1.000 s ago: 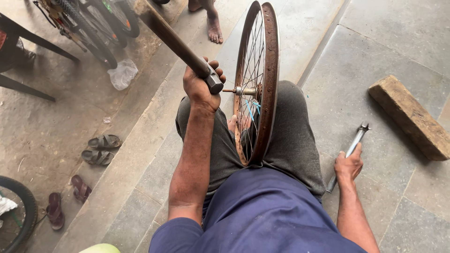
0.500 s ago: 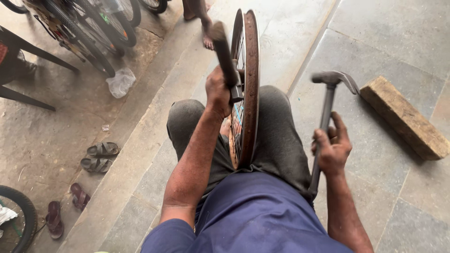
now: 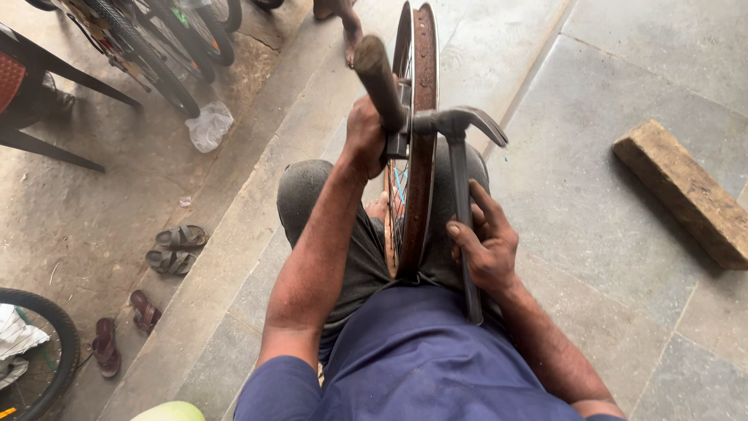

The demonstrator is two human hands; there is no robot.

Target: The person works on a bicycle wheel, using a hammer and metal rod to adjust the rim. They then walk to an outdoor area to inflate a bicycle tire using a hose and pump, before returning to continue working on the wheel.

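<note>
Grey stone floor (image 3: 623,93) bears a wooden block (image 3: 684,191) and sandals (image 3: 175,248).

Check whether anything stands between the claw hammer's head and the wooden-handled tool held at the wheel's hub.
Nothing visible does. The steel claw hammer's head, in the right hand, sits right at the wooden-handled tool that the left hand holds against the rusty spoked wheel.

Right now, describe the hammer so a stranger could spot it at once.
Find the rusty bicycle wheel standing upright between the seated person's knees. Just to its right, the right hand grips a long dark handle: that is the hammer. Its curved metal claw head, level with the wheel's hub, sets it apart from the thicker tool in the left hand.
</note>
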